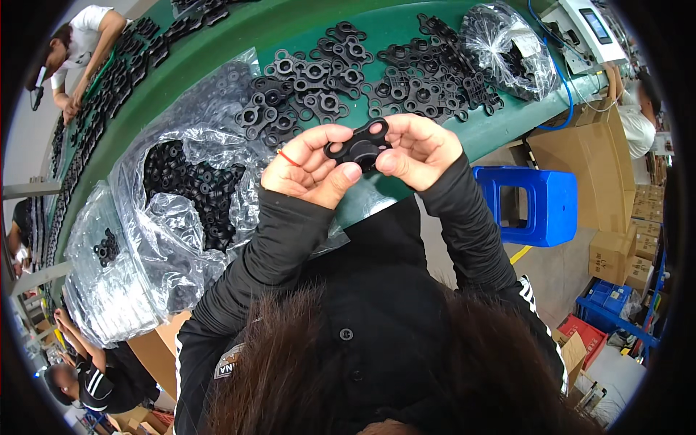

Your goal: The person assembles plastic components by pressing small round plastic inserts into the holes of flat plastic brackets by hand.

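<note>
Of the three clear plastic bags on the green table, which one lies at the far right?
The small crumpled clear plastic bag of black parts, beside the white device; the other two lie left, near the person.

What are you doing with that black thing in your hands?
The person holds one flat black plastic part up with both hands: the left hand pinches one end, the right hand the other. Just beyond, a heap of the same black parts lies on a green table. More of them fill clear plastic bags on the left. Other people work along the table too.
</note>
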Demonstrator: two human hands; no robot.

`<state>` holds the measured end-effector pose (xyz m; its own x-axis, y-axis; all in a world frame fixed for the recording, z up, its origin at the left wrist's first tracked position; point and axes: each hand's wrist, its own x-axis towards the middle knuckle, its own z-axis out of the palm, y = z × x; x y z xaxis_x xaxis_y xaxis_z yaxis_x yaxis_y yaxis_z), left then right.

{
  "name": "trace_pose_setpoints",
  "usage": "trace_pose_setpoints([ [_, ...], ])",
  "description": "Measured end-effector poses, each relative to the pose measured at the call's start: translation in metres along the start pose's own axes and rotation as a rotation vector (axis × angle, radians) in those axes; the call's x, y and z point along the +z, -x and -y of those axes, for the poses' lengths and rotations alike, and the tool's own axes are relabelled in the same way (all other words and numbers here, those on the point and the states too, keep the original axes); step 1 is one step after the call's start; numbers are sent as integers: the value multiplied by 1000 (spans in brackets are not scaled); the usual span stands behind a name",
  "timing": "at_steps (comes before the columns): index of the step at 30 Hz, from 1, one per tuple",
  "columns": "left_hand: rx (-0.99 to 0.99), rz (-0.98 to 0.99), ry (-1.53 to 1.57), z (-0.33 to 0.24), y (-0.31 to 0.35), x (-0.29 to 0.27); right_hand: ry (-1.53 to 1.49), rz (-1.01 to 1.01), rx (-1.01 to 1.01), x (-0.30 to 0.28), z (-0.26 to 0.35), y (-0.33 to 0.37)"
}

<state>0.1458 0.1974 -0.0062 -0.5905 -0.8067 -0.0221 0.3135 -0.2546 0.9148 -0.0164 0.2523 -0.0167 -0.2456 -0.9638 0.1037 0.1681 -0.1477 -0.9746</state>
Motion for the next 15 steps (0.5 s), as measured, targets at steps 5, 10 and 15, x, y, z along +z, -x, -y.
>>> trace_pose_setpoints([
  [5, -27, -3, -3, 8, -1, 0, -69, 35, 71, -1, -2, 3],
  [10, -74, 14, 7, 12, -10, -1, 22, -33, 119, -8, -3, 1],
  [15, 11, 31, -155, 8, -43, -26, 515, -40, -103, -28, 5, -18],
])
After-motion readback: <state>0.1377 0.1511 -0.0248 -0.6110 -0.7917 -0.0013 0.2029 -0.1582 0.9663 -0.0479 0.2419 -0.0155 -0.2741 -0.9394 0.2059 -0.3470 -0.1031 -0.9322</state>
